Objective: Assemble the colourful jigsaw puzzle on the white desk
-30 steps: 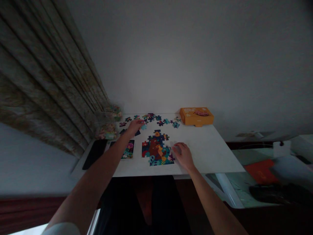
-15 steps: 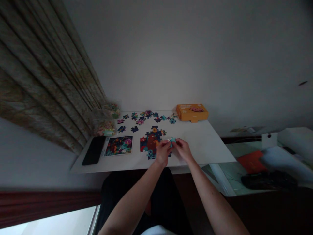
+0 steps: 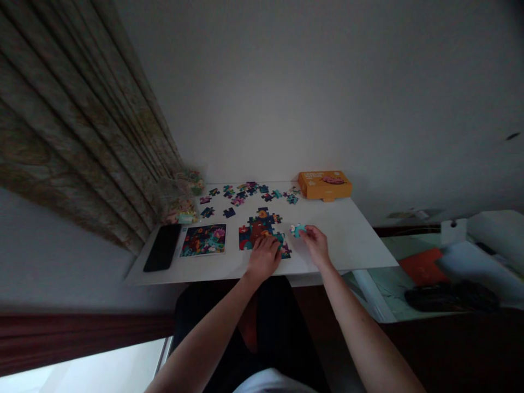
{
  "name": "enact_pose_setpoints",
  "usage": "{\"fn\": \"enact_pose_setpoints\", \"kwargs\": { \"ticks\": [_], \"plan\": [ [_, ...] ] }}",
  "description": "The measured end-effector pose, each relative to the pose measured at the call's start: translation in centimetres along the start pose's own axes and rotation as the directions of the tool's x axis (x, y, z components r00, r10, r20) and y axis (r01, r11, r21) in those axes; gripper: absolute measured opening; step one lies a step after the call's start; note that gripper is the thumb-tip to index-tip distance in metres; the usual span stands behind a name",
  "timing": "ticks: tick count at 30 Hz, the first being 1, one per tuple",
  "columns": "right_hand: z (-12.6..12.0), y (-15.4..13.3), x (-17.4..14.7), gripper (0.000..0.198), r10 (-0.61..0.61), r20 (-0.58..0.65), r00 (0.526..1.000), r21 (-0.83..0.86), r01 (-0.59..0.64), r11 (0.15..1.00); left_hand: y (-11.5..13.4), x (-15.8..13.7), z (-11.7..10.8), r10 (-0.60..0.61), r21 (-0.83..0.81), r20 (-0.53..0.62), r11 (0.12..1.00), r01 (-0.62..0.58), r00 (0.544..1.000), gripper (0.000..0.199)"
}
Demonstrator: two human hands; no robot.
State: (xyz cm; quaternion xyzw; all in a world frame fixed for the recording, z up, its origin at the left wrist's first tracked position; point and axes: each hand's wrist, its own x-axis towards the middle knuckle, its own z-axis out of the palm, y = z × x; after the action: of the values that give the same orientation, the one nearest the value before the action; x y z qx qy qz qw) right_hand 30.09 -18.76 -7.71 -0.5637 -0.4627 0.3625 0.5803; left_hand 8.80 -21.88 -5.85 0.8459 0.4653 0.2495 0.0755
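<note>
A partly joined jigsaw puzzle (image 3: 257, 228) lies on the white table, dark blue with a brown figure in its middle. My left hand (image 3: 265, 255) rests on its lower part with the fingers stretched out flat, hiding some of the pieces. To the right of the puzzle, my right hand (image 3: 316, 241) pinches a teal and white puzzle piece (image 3: 298, 230) between thumb and fingers. That piece is apart from the joined puzzle. Left of the puzzle lies a colourful picture sheet (image 3: 203, 240) of the same style.
Several loose puzzle pieces (image 3: 241, 194) lie scattered along the back of the table. An orange box (image 3: 325, 185) stands at the back right. A black phone-like slab (image 3: 162, 248) and clear bags (image 3: 180, 207) are at the left, beside the curtain (image 3: 135, 136).
My left hand has let go of the teal piece and moved left and down onto the puzzle. My right hand has shifted slightly right, keeping the piece.
</note>
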Motion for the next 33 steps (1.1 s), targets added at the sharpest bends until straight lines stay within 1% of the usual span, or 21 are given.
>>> {"fn": "enact_pose_setpoints", "kwargs": {
  "ticks": [3, 5, 7, 9, 11, 13, 16, 19, 21, 24, 26, 28, 30, 33],
  "plan": [
    [-0.3, -0.2, 0.3, 0.053, 0.011, 0.037, 0.999, 0.003, -0.011, 1.000, 0.2, 0.0, 0.2, 0.025, -0.002, 0.017, 1.000, -0.025, 1.000, 0.023],
    [-0.8, -0.3, 0.9, 0.052, 0.032, 0.119, 0.992, -0.052, -0.026, 0.998, 0.3, 0.0, 0.2, 0.041, -0.029, 0.034, 0.999, -0.041, 0.999, 0.022],
    [-1.3, -0.5, 1.7, 0.049, 0.070, 0.236, 0.969, -0.119, -0.042, 0.992, 0.3, 0.0, 0.1, 0.045, -0.054, 0.045, 0.998, -0.043, 0.998, 0.021],
    [-1.6, -0.7, 2.4, 0.045, 0.110, 0.337, 0.935, -0.162, -0.058, 0.985, 0.3, 0.1, 0.0, 0.039, -0.057, 0.044, 0.998, -0.037, 0.998, 0.021],
    [-1.6, -0.7, 3.1, 0.039, 0.142, 0.395, 0.907, -0.188, -0.071, 0.980, 0.3, 0.1, 0.0, 0.037, -0.043, 0.043, 0.998, -0.035, 0.998, 0.021],
    [-1.4, -0.7, 3.7, 0.033, 0.167, 0.421, 0.892, -0.224, -0.076, 0.972, 0.3, 0.1, 0.0, 0.042, -0.031, 0.044, 0.999, -0.040, 0.998, 0.020],
    [-0.9, -0.6, 4.3, 0.024, 0.190, 0.430, 0.882, -0.319, -0.048, 0.947, 0.3, 0.1, 0.2, 0.052, -0.039, 0.035, 0.998, -0.051, 0.998, 0.020],
    [-0.4, -0.6, 4.7, 0.017, 0.173, 0.429, 0.887, -0.435, 0.035, 0.900, 0.2, 0.0, 0.3, 0.057, -0.052, 0.025, 0.997, -0.056, 0.998, 0.020],
    [-0.2, -0.7, 4.5, 0.013, 0.151, 0.422, 0.894, -0.519, 0.101, 0.849, 0.1, 0.0, 0.4, 0.063, -0.042, 0.026, 0.997, -0.062, 0.998, 0.021],
    [0.3, -0.9, 3.8, 0.009, 0.096, 0.399, 0.912, -0.649, 0.207, 0.732, 0.1, 0.0, 0.4, 0.069, -0.014, 0.044, 0.998, -0.069, 0.997, 0.025],
    [0.6, -1.0, 3.0, 0.010, 0.048, 0.378, 0.925, -0.719, 0.261, 0.644, 0.2, 0.1, 0.4, 0.066, 0.014, 0.067, 0.998, -0.067, 0.996, 0.029],
    [0.9, -1.1, 2.2, 0.013, 0.005, 0.351, 0.936, -0.767, 0.285, 0.575, 0.2, 0.1, 0.4, 0.065, 0.049, 0.096, 0.996, -0.070, 0.993, 0.034],
    [1.1, -1.2, 1.4, 0.016, -0.026, 0.326, 0.945, -0.794, 0.288, 0.536, 0.3, 0.2, 0.4, 0.067, 0.081, 0.118, 0.994, -0.077, 0.991, 0.037],
    [1.2, -1.2, 0.5, 0.017, -0.064, 0.312, 0.948, -0.804, 0.300, 0.513, 0.3, 0.2, 0.5, 0.065, 0.101, 0.124, 0.992, -0.078, 0.990, 0.039]
  ]
}}
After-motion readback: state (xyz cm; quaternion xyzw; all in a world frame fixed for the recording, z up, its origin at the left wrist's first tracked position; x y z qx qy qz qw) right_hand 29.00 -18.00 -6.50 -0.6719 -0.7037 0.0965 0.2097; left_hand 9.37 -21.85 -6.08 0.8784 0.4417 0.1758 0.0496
